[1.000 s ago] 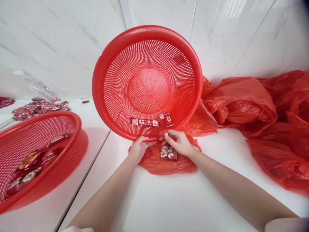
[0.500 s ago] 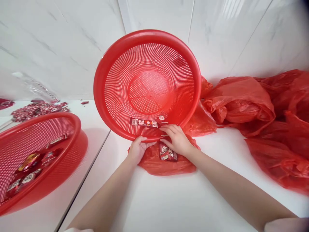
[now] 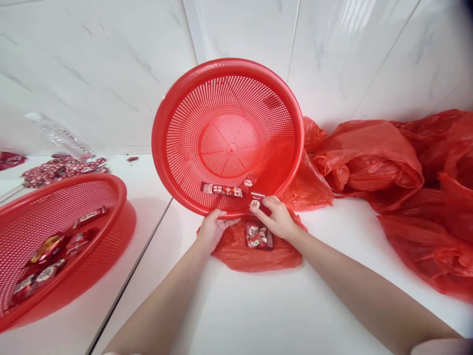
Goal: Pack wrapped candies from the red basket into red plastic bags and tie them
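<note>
A red plastic mesh basket (image 3: 159, 143) is tilted on its side with its mouth facing me. My left hand (image 3: 211, 231) grips its lower rim, thumb over the edge. Between the thumb and fingers of my right hand (image 3: 278, 218) is a small red snack packet (image 3: 254, 204), held just inside that rim. Inside the basket lie a long printed snack packet (image 3: 221, 190) and another small red packet (image 3: 249, 182). Below the rim, a red plastic bag (image 3: 254, 260) is spread on the white table, with several small packets (image 3: 259, 234) on it.
At left stands a second red mesh basket (image 3: 120, 190) holding several wrapped snacks (image 3: 48, 249). Behind it lie a patterned red-and-white bundle (image 3: 61, 170) and a clear plastic bottle (image 3: 64, 138). Filled red plastic bags (image 3: 373, 153) line the right side against the marbled wall (image 3: 240, 29).
My right hand has lifted a small packet upright at the rim, its printed face now showing. The basket's top has dipped slightly lower in view. My left hand keeps its hold.
</note>
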Demonstrator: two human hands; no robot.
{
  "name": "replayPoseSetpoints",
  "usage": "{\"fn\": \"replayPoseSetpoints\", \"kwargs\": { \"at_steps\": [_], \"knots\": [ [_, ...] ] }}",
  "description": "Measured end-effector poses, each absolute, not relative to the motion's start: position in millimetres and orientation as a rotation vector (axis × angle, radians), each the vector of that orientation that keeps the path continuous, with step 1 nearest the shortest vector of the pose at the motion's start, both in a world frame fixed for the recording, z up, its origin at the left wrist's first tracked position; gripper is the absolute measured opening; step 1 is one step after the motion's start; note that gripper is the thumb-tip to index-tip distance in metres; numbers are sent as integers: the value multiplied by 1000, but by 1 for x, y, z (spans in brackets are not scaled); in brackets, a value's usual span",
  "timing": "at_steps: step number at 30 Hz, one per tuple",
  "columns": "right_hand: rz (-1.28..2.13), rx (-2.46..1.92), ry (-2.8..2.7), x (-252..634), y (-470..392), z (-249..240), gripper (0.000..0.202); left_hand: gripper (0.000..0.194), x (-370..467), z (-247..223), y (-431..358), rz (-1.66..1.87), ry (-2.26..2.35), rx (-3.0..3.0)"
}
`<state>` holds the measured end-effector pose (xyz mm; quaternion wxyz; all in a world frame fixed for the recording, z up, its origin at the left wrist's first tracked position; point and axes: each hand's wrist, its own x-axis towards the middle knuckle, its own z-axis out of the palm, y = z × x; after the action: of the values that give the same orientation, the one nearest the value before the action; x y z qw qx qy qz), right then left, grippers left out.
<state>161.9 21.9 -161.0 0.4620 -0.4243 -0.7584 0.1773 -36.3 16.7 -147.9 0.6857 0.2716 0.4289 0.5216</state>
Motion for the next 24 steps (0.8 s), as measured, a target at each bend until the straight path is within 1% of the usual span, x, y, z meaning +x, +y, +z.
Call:
{"fn": "replayPoseSetpoints", "kwargs": {
  "at_steps": [2, 7, 14, 17, 20, 24],
  "knots": [
    [499, -1022, -1867, 161, 20, -159, 35, 24, -37, -149, 17, 1173, 960, 627],
    [582, -999, -1913, 159, 18, -155, 37, 25, -38, -152, 16, 1186, 922, 662],
    [581, -1074, -1916, 158, 21, -158, 31, 24, -38, -151, 15, 1217, 947, 610],
    [584, -1126, -1880, 158, 23, -162, 31, 23, -38, -151, 16, 1220, 954, 620],
    [622, -1134, -1827, 160, 23, -165, 36, 21, -37, -151, 17, 1217, 971, 643],
    [657, -1076, -1783, 163, 24, -166, 49, 21, -37, -150, 16, 1199, 992, 634]
  ]
}}
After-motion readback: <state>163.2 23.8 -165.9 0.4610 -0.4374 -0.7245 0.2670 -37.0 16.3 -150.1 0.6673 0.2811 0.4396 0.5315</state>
